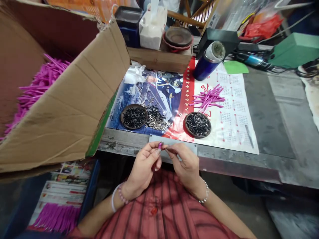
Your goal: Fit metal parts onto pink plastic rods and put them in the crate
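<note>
My left hand (147,160) pinches a thin magenta stick (159,145) upright between thumb and forefinger, just past the table's front edge. Close beside it, the thumb and forefinger of my right hand (184,160) are pressed together at the stick's side; whatever small part they hold is too tiny to name. Beyond my hands stand two round dishes of small black pins, a left dish (134,116) and a right dish (198,124). Small metal rings and black bits (157,120) lie heaped by the left dish. A loose bunch of magenta sticks (209,98) rests behind the right dish.
A big cardboard box (82,79) at the left holds many magenta sticks. Below it, a blue bin (93,186) has more sticks over printed paper. A blue flask (208,63) stands on the calendar poster (234,126). A green metal case (295,49) is at the far right.
</note>
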Tool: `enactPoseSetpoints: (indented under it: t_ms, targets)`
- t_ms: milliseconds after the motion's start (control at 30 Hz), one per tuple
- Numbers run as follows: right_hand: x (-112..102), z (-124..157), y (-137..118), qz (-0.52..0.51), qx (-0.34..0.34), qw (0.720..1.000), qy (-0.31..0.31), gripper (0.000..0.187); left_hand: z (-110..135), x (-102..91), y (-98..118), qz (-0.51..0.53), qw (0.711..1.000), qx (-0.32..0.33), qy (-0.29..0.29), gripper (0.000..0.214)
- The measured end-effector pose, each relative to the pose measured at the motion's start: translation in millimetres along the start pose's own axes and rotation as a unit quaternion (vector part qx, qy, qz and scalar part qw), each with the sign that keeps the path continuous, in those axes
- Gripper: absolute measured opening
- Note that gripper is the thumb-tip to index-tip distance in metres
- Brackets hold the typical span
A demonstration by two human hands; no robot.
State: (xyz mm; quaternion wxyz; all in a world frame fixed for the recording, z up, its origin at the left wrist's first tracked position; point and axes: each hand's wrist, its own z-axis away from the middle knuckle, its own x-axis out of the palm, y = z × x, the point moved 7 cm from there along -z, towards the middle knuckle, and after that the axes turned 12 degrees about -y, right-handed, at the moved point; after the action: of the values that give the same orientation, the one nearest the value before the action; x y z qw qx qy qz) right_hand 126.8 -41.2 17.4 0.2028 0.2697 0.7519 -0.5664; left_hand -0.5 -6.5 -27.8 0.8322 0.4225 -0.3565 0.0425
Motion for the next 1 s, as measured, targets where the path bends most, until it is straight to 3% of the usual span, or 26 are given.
enactPoseSetpoints:
  t_ms: [100,200,367,733,900,1000]
  targets:
    - [-0.7,6.6,3.4,0.063,-0.068,0.994,0.062,0.025,-5.3,3.8,-3.9,0.054,0.998,-0.038,-0.015,0.027]
    - [0.6,13.8,7.7,0.081,-0.117,0.986,0.087,0.037,-8.2,7.1,-6.9,0.098,0.993,-0.063,-0.03,0.026]
    - [-4.5,19.9,11.0,0.078,-0.141,0.979,0.123,0.049,-8.5,16.0,-11.2,0.167,0.98,-0.093,-0.048,0.02]
    - [-9.8,16.6,11.5,0.076,-0.05,0.983,0.16,0.02,-9.1,24.9,-13.6,0.187,0.976,-0.102,-0.049,0.018]
    - [-10.2,16.8,18.3,0.006,0.052,0.988,0.145,0.007,-9.1,23.1,-9.8,0.118,0.991,-0.048,-0.038,0.018]
    - [-11.6,16.4,15.5,-0.01,0.078,0.987,0.138,0.004,-8.1,20.6,-6.3,0.06,0.998,0.001,-0.019,0.021]
